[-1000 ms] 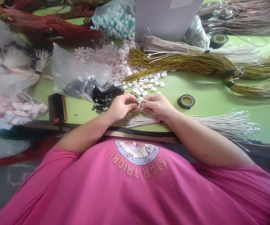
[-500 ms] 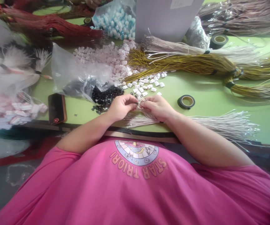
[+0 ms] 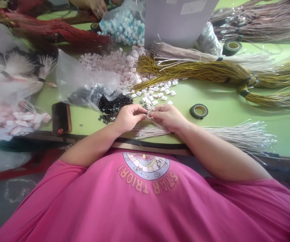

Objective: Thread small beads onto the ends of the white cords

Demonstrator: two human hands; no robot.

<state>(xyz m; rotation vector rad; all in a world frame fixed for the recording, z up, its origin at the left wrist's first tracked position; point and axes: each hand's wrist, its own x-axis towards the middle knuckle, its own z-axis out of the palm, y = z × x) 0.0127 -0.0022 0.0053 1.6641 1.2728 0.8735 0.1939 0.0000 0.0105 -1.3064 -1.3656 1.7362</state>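
- Right hand (image 3: 169, 117): thumb and fingers pressed together on a few white wires (image 3: 152, 108), whose thin tips fan out toward 11 and 12 o'clock
- Left hand (image 3: 130, 117): curled in a pinch just beside those tips; cannot tell whether anything is caught between its fingertips
- At 6 o'clock, the pink shirt (image 3: 145, 211) bears "STAR TRIORI", upside down in this view, beneath a rounded print
- Between 12 and 1 o'clock, well apart, the grey box (image 3: 175, 22) carries a pale label (image 3: 193, 6), its writing too blurred to read
- Since a second ago both hands keep nearly the same pose; a co-worker's hand (image 3: 98, 8) now shows clearly at 11 o'clock, and a second pale strip appears at the top of the box
- Between 9 and 10, near the left hand: a heap of small, shiny black pieces (image 3: 114, 106)
- Just past 12: blocky white pieces (image 3: 157, 92), loosely scattered
- At 3: a ring-shaped roll of black tape (image 3: 191, 111)
- Between 1 and 2: a tied hank of slender yellow wires (image 3: 205, 70)
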